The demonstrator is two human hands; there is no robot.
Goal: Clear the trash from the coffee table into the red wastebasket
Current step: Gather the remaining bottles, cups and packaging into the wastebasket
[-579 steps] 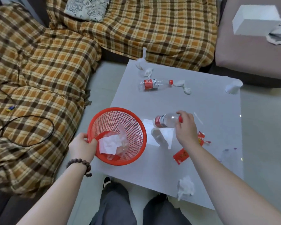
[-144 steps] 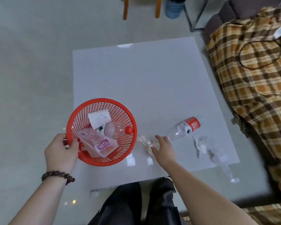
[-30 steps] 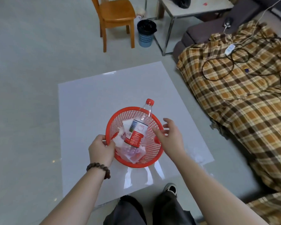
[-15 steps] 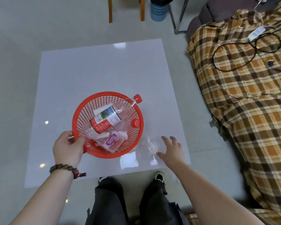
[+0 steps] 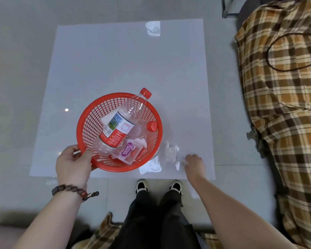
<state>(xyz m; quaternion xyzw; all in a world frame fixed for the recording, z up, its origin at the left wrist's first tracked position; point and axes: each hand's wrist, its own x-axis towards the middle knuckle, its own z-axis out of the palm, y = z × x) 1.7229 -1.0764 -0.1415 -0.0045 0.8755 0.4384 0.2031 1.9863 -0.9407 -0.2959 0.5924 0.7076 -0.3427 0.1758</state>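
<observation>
the step in hand looks like the pickup of the last scraps: a crumpled white tissue wad [image 5: 171, 154] lies on the white glossy bench [image 5: 126, 65], just beside the round red plastic mesh wastebasket [image 5: 90, 119] on its right, near the bench's near edge. the right hand [image 5: 193, 161] rests on the bench just right of that tissue, knuckles up and fingers curled down onto a small pale scrap [image 5: 184, 161] at its fingertips; whether that grip has actually closed on anything i cannot tell, as the fingers hide the contact.

the left hand [image 5: 73, 163] grips the wastebasket's near rim, thumb over the edge and fingers beneath, holding it tilted over the bench's near left part. inside it lie a clear plastic bottle with a red cap and red-and-white label [image 5: 121, 125], leaning so its neck pokes over the far rim, a second red cap [image 5: 151, 126], and a pink-and-purple wrapper [image 5: 130, 152].

the next move, as i judge it, calls for pinching the tissue whole so that no bits shed, then lifting it the short way left over the rim and letting go. the leaning bottle could tip out if the basket tilts further. a small clear cup-like object [image 5: 153, 28] sits at the bench's far edge and may also be trash.

the right forearm reaches in from the lower right, wrist bent down toward the bench.
</observation>
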